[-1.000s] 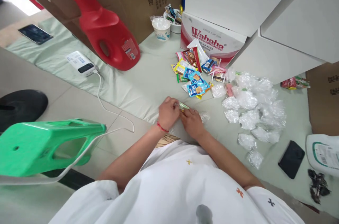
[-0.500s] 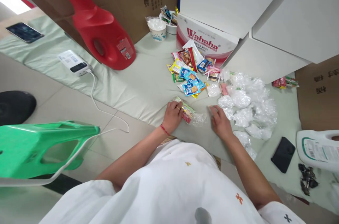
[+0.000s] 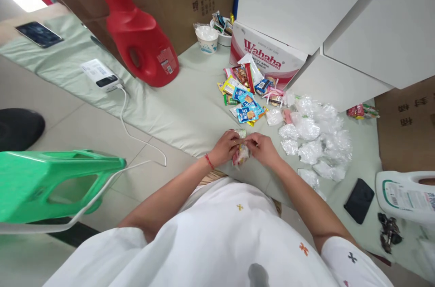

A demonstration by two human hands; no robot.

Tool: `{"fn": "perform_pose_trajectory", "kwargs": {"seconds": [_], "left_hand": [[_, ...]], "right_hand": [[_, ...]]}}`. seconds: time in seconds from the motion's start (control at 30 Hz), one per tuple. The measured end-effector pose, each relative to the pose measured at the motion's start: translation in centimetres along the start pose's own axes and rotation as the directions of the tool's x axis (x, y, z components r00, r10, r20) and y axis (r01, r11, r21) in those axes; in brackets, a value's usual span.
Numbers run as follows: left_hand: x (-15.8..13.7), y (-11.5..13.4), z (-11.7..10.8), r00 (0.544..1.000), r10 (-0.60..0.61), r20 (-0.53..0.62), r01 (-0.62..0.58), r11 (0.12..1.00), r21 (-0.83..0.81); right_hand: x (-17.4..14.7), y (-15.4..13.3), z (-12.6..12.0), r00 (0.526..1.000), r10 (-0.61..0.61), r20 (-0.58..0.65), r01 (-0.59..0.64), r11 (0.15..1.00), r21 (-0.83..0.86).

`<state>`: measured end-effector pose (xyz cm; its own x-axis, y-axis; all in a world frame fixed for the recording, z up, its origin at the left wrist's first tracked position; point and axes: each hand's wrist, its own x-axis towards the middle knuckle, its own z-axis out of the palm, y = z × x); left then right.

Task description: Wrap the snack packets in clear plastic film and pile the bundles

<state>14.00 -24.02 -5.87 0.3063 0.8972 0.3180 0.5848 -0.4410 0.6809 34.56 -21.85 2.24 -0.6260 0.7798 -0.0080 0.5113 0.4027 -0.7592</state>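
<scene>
My left hand, with a red string at the wrist, is closed on a small clear plastic bag of snack packets near the front edge of the cloth-covered surface. From the right, my right hand pinches the same bag at its upper part, fingertips nearly meeting those of the left. My fingers hide part of the bag. Just beyond lies a pile of colourful snack packets. A heap of crumpled clear plastic bags lies to the right of my right hand.
Behind the packets stands a Wahaha carton, beside a paper cup. A red detergent bottle is at the left, near a white power bank with a cable. A black phone and a white bottle lie at the right.
My right hand has moved left from beside the plastic bags and now grips the bag of snack packets. The bag has been turned more upright between both hands.
</scene>
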Motion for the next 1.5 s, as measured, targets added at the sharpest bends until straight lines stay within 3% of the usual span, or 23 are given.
{"fn": "perform_pose_trajectory", "kwargs": {"seconds": [0.1,0.17,0.33,0.47,0.6,0.73,0.9,0.97,1.1,1.13,1.27,1.37,1.5], "left_hand": [[0.2,0.1,-0.8,0.996,0.059,0.065,-0.057,0.998,-0.026],[0.2,0.2,-1.3,0.990,0.078,0.114,-0.074,0.996,-0.044],[0.3,0.5,-2.5,0.982,0.048,0.181,-0.035,0.997,-0.071],[0.1,0.5,-3.8,0.954,0.117,0.275,-0.095,0.991,-0.091],[-1.0,0.6,-3.8,0.950,0.113,0.291,-0.127,0.992,0.028],[-1.6,0.4,-1.6,0.992,-0.016,0.122,0.005,0.996,0.085],[-0.4,0.7,0.0,0.983,-0.183,-0.025,0.183,0.983,0.019],[0.3,1.2,0.1,0.955,-0.285,-0.080,0.287,0.958,0.017],[1.3,1.6,-0.2,0.827,-0.482,-0.290,0.529,0.842,0.109],[1.5,1.5,-0.3,0.819,-0.496,-0.290,0.547,0.827,0.131],[2.3,1.3,-1.2,0.876,-0.474,-0.092,0.481,0.873,0.085],[2.5,2.1,-1.8,0.890,-0.446,-0.092,0.445,0.895,-0.036],[2.0,4.5,-1.7,0.939,-0.224,-0.262,0.228,0.973,-0.014]], "right_hand": [[3.1,1.4,1.1,0.943,0.334,-0.006,-0.319,0.906,0.280],[3.9,2.3,2.0,0.896,0.445,0.015,-0.404,0.798,0.447],[2.5,3.4,2.2,0.899,0.428,0.095,-0.374,0.637,0.674],[1.7,3.7,1.1,0.904,0.396,0.161,-0.371,0.540,0.756],[1.4,4.1,0.8,0.910,0.375,0.175,-0.354,0.488,0.798],[1.1,4.3,1.5,0.931,0.326,0.163,-0.329,0.561,0.760],[1.6,4.4,3.1,0.963,0.262,-0.069,-0.198,0.853,0.483],[2.0,4.6,3.6,0.965,0.222,-0.143,-0.156,0.916,0.369],[2.5,4.6,3.8,0.963,0.200,-0.179,-0.149,0.953,0.263],[2.5,4.6,3.8,0.962,0.206,-0.178,-0.159,0.956,0.247],[2.2,3.7,3.9,0.934,0.310,-0.176,-0.268,0.936,0.228],[1.4,2.6,4.1,0.874,0.477,-0.094,-0.403,0.819,0.408],[-0.1,1.0,3.5,0.798,0.587,0.136,-0.423,0.386,0.819]]}}
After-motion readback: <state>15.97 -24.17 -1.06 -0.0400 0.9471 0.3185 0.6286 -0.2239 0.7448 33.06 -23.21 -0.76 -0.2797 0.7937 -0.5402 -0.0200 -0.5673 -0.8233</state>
